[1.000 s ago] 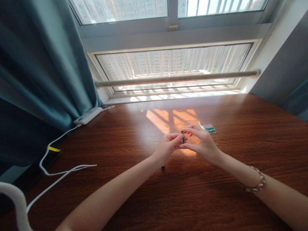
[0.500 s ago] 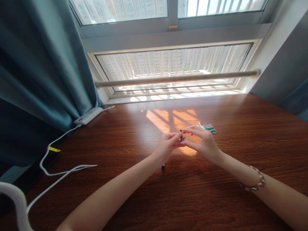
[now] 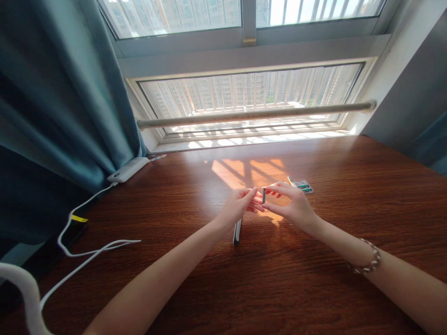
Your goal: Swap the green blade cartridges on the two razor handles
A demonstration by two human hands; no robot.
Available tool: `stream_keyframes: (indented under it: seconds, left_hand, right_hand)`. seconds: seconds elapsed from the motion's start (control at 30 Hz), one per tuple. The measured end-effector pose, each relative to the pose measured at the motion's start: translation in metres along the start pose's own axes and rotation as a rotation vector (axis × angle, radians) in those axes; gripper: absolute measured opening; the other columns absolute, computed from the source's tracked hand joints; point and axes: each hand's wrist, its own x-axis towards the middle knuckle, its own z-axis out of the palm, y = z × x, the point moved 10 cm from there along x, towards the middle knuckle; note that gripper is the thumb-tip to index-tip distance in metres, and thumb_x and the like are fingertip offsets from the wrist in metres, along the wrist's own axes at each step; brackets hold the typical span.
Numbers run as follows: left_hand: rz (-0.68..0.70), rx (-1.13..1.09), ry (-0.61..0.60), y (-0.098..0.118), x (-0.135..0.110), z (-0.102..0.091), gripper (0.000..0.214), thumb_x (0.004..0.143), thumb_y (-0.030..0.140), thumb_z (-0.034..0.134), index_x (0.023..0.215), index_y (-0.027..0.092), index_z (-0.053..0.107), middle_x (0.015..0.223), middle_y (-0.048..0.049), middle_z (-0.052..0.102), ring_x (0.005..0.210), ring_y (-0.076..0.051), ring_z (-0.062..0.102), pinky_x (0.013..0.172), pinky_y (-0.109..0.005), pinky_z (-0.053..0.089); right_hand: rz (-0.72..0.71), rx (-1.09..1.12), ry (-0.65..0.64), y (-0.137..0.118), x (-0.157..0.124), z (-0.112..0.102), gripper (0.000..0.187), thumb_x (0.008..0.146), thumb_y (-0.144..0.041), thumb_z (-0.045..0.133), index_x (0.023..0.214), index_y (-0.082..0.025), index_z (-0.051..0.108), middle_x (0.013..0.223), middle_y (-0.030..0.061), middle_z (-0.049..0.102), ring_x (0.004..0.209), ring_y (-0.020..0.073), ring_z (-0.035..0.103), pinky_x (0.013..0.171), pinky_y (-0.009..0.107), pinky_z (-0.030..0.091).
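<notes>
My right hand (image 3: 292,201) pinches a small dark, narrow strip-shaped piece (image 3: 264,196) upright between thumb and fingertips. What kind of piece it is, I cannot make out. Just left of it, my left hand (image 3: 242,203) has its fingers stretched out and apart, with nothing visibly held; its fingertips are very close to the piece. Below the left hand, a slim white-and-black stick (image 3: 237,232) lies on the table, its upper end hidden by the wrist. Beyond my right hand is a clear plastic pack (image 3: 304,186) with teal strips, partly covered, beside a small pale piece (image 3: 290,180).
The brown wooden table (image 3: 188,279) reaches the window, where a pale rail (image 3: 258,114) runs across. At the left are a white power strip (image 3: 128,170), a white cable (image 3: 80,253), a yellow tag (image 3: 79,218) and a blue curtain (image 3: 77,88).
My left hand has let go of the dark piece and drawn slightly left, its fingers opening. The right hand now holds the piece alone. More of the white-and-black stick shows.
</notes>
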Motion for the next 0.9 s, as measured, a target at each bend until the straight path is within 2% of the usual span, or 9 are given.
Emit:
stream_keyframes:
  seconds: [0.2,0.27,0.33,0.5,0.6,0.67,0.73,0.8,0.9]
  left_hand:
    - [0.122,0.922,0.267,0.027,0.001,-0.052,0.031,0.068,0.046,0.059,0.054,0.018,0.053,0.05,-0.0007,0.054,0.046,-0.013,0.045,0.049,-0.024,0.027]
    - [0.079,1.09,0.231,0.02,0.003,-0.055,0.036,0.067,0.046,0.059,0.045,0.018,0.05,0.044,-0.001,0.05,0.043,-0.013,0.041,0.048,-0.025,0.023]
    - [0.037,1.119,0.155,0.007,0.004,-0.053,0.038,0.064,0.046,0.06,0.04,0.019,0.049,0.041,-0.0007,0.047,0.042,-0.013,0.039,0.048,-0.026,0.021]
    - [0.0,0.934,0.084,-0.008,0.008,-0.047,0.029,0.055,0.034,0.067,0.039,0.019,0.048,0.039,0.0005,0.045,0.042,-0.014,0.043,0.048,-0.026,0.024]
    - [-0.011,0.784,0.046,-0.006,0.008,-0.037,0.022,0.065,0.034,0.058,0.053,0.018,0.047,0.044,0.0003,0.05,0.044,-0.015,0.049,0.047,-0.025,0.031]
    - [-0.023,0.554,-0.014,-0.003,0.006,-0.025,0.018,0.074,0.035,0.048,0.068,0.019,0.046,0.052,0.0002,0.055,0.046,-0.015,0.054,0.047,-0.025,0.036]
    - [-0.032,0.175,-0.074,0.003,0.001,-0.01,0.02,0.078,0.038,0.046,0.075,0.02,0.041,0.054,0.0028,0.053,0.044,-0.013,0.053,0.046,-0.024,0.04]
    - [-0.038,-0.125,-0.086,0.01,-0.005,0.0,0.024,0.079,0.041,0.049,0.074,0.02,0.038,0.052,0.0066,0.045,0.039,-0.007,0.044,0.044,-0.021,0.038]
    - [-0.083,-0.323,-0.085,0.012,-0.013,0.01,0.03,0.08,0.041,0.051,0.068,0.018,0.035,0.051,0.0081,0.039,0.035,-0.001,0.028,0.038,-0.015,0.027]
  right_hand:
    - [0.394,0.355,0.007,0.054,-0.005,0.012,0.041,0.064,-0.042,0.069,0.096,-0.017,0.065,0.083,0.005,0.065,0.072,0.0166,0.059,0.066,0.031,0.047]
    - [0.484,0.484,0.042,0.066,-0.008,0.014,0.04,0.064,-0.04,0.069,0.096,-0.016,0.066,0.086,0.0058,0.066,0.074,0.0161,0.058,0.069,0.03,0.045]
    - [0.526,0.596,0.046,0.072,-0.009,0.018,0.036,0.066,-0.039,0.068,0.093,-0.015,0.067,0.085,0.0054,0.065,0.073,0.014,0.057,0.067,0.028,0.044]
    - [0.598,0.824,0.018,0.073,-0.01,0.028,0.023,0.07,-0.036,0.065,0.079,-0.015,0.067,0.074,0.0032,0.06,0.063,0.0102,0.051,0.057,0.023,0.04]
    - [0.642,0.958,0.026,0.074,-0.012,0.032,0.021,0.069,-0.034,0.066,0.078,-0.015,0.066,0.074,0.0024,0.058,0.062,0.0095,0.05,0.057,0.022,0.039]
    - [0.669,1.034,0.019,0.073,-0.014,0.035,0.021,0.069,-0.034,0.066,0.079,-0.015,0.067,0.075,0.0026,0.058,0.063,0.0093,0.05,0.058,0.023,0.04]
    - [0.68,1.082,0.007,0.07,-0.015,0.038,0.022,0.07,-0.035,0.066,0.081,-0.015,0.068,0.076,0.0028,0.058,0.064,0.0091,0.05,0.06,0.023,0.04]
    - [0.657,1.09,-0.004,0.065,-0.014,0.038,0.022,0.07,-0.035,0.066,0.081,-0.016,0.069,0.076,0.0024,0.058,0.064,0.0085,0.049,0.059,0.022,0.039]
    - [0.595,1.011,-0.02,0.058,-0.013,0.036,0.025,0.067,-0.032,0.069,0.087,-0.018,0.069,0.074,0.001,0.058,0.065,0.008,0.048,0.059,0.021,0.038]
